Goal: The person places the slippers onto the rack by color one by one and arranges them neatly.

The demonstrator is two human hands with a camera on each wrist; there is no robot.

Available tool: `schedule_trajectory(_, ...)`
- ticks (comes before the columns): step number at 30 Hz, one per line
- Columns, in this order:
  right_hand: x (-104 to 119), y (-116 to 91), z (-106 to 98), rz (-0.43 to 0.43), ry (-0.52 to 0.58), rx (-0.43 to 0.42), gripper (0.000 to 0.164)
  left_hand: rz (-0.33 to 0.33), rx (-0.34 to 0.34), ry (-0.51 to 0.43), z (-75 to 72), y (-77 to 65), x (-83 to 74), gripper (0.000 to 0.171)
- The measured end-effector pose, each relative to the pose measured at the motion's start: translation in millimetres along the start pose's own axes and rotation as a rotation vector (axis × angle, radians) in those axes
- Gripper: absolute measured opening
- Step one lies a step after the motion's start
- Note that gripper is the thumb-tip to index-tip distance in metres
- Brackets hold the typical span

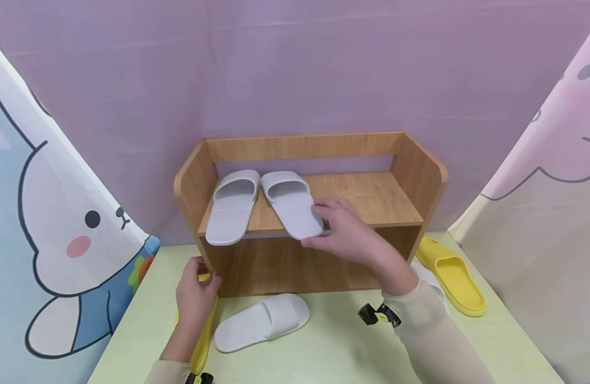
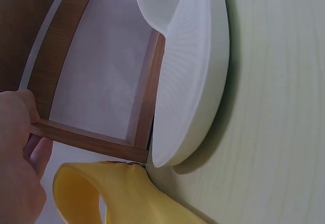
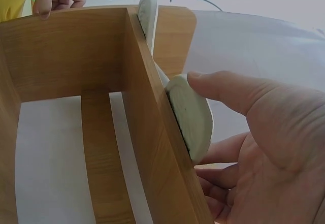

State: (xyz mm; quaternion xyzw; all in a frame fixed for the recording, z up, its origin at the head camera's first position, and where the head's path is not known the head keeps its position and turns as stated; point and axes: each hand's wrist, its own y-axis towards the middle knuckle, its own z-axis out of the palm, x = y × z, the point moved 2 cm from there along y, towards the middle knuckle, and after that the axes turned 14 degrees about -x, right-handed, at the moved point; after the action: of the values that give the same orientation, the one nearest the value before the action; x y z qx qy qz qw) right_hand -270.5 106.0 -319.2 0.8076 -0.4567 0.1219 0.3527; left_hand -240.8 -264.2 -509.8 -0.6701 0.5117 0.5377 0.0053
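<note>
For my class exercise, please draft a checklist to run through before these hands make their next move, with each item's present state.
1. Rack held: ok; the left hand grips its left side.
2. Right-hand upper slipper in hand: ok; the right hand pinches its heel end.
3. Upper slippers wholly on the upper shelf: not ok; both heels overhang its front edge.
4. Upper pair parallel: not ok; toe ends close together, heels splayed.
5. Front white slipper on the rack: not ok; it lies on the table.
6. White slipper at far right lying straight: cannot tell; the right sleeve partly hides it.
</note>
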Motion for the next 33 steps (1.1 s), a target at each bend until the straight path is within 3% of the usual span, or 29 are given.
schedule_trajectory(25,26.5,3.6,45.1,-0.027,-0.152,-0.217,0.085,-0.017,0.016,-0.002,-0.1,0.4,1.4,0.042)
schedule_trajectory(33,32.9,3.9,55.9,-0.040,-0.179,-0.246,0.084,-0.022,0.010,-0.002,-0.5,0.2,3.9,0.042)
